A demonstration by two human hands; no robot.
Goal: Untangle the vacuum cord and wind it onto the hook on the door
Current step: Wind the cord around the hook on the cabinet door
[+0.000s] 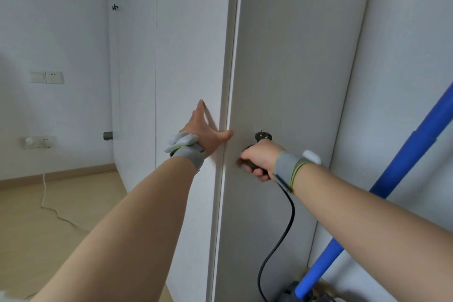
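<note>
White walls surround the door [282, 68], where the left hand [208, 133] presses flat, fingers spread, and the right hand [259, 160] clenches the limp, light black cord [282, 235] near its plug [263, 135].

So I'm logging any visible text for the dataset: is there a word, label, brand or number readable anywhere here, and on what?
None can be read.
Wall switch and socket: no legible marking.
Power strip: too small and blurred.
Plug above the right hand: no readable print.
Wristbands: no text visible.
</note>
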